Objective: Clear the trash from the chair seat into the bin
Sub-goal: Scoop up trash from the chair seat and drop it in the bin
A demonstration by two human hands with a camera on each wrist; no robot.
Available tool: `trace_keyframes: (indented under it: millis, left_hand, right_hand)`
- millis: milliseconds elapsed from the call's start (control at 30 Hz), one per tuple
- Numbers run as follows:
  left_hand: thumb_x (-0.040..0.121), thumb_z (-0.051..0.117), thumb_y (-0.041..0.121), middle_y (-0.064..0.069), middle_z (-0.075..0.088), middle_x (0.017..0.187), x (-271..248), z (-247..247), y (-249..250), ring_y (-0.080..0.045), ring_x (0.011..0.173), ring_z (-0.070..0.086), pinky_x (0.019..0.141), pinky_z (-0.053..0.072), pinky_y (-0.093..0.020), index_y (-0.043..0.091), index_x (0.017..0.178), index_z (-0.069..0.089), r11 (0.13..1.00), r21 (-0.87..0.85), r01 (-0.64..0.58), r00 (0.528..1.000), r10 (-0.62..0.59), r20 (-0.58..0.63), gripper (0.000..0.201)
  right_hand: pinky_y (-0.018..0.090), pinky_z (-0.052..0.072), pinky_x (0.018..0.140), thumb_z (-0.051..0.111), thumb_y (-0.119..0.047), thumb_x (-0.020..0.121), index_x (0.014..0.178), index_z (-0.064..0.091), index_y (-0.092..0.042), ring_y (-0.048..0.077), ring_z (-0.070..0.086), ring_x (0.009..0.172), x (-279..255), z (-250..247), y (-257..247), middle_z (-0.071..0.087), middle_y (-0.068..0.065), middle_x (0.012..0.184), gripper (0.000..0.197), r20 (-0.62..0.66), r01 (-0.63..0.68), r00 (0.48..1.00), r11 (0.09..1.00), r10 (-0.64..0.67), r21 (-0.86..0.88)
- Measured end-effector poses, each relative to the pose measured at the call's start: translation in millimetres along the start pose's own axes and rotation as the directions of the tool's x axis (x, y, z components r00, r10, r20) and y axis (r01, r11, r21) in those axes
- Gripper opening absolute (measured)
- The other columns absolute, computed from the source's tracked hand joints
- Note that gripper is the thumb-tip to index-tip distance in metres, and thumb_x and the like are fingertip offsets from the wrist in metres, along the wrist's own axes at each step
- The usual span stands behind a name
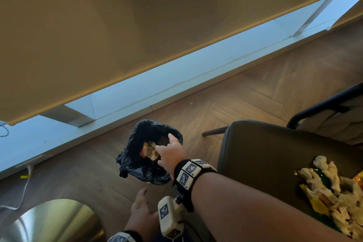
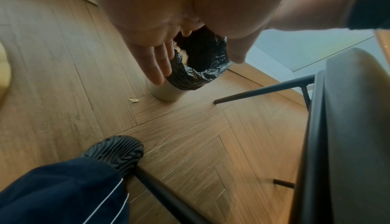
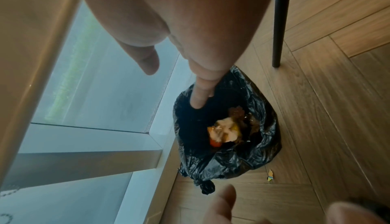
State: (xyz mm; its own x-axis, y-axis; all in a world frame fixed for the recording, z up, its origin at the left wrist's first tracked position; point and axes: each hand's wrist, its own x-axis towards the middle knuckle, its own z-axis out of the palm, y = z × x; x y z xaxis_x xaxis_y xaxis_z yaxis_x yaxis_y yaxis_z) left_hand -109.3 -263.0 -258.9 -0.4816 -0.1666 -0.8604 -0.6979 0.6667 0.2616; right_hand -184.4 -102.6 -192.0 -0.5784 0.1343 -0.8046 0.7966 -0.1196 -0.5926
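The small bin with a black liner stands on the wood floor by the window. My right hand hovers over its mouth with the fingers spread and nothing in them. Crumpled wrappers and tissue lie inside the liner. A pile of white tissue and yellow-green wrappers sits on the dark grey chair seat at the right. My left hand hangs lower, near the bin, with its fingers straight and empty.
A small paper scrap lies on the floor beside the bin. Black chair legs slant close to it. A round metal surface is at lower left, with a white cable near the window frame. My shoe is by a chair leg.
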Motion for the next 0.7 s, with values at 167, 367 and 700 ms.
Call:
trace_keyframes:
  millis: [167,367,700]
  left_hand:
    - [0.088,0.070,0.034,-0.013,0.047,0.136,-34,-22,20,-0.022,0.114,0.053,0.100,0.048,-0.043,0.019,0.144,0.036,0.948,0.111,-0.298,0.954,0.290,0.078,0.067]
    - [0.090,0.067,0.030,0.001,0.049,0.138,-94,7,78,-0.015,0.125,0.048,0.107,0.043,-0.043,0.028,0.143,0.039,0.809,0.098,-0.580,0.812,0.565,0.147,0.060]
    - [0.081,0.071,0.050,0.008,0.016,0.159,-233,160,153,-0.021,0.146,0.016,0.117,0.029,-0.042,0.045,0.150,0.015,0.318,0.311,-0.896,0.445,0.639,0.627,0.089]
  right_hand:
    - [0.030,0.057,0.085,0.061,-0.020,0.094,0.139,0.052,-0.019,0.008,0.063,0.085,-55,-38,-7,0.064,-0.004,0.096,0.046,0.038,0.023,0.999,0.998,-0.026,0.056]
    - [0.046,0.054,0.095,0.064,-0.032,0.093,0.115,0.067,-0.024,0.027,0.062,0.107,-158,-193,-12,0.066,0.003,0.106,0.024,-0.151,0.057,0.987,0.997,-0.048,0.056]
    - [0.047,0.047,0.107,0.077,-0.067,0.060,0.144,0.047,-0.040,0.033,0.046,0.134,-240,-427,109,0.037,0.008,0.156,0.092,-0.636,-0.286,0.746,0.957,0.196,-0.040]
